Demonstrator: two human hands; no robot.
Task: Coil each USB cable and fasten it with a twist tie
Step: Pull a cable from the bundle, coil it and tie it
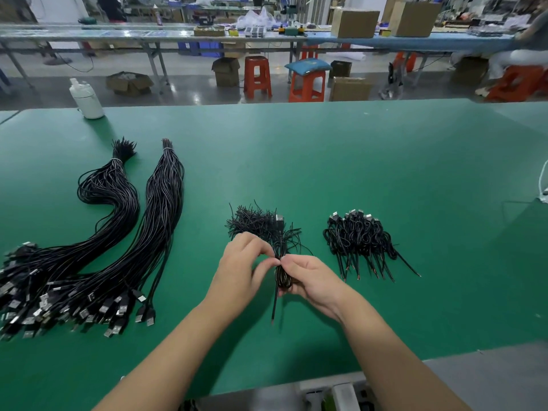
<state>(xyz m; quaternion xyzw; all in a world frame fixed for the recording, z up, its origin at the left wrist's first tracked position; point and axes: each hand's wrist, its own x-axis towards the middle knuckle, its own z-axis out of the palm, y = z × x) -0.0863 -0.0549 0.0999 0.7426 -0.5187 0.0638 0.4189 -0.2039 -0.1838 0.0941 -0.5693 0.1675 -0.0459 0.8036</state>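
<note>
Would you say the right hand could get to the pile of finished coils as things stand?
Probably yes: the pile of finished coils lies just beside the right hand with bare table between, though it grips a coiled cable.

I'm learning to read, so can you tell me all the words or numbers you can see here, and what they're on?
No words or numbers can be read here.
White bottle: no text shows.
Boxes on the far bench: any print is too blurred.
USB plugs: too small to tell.
Blue cushion on a stool: a faint mark, not readable.
</note>
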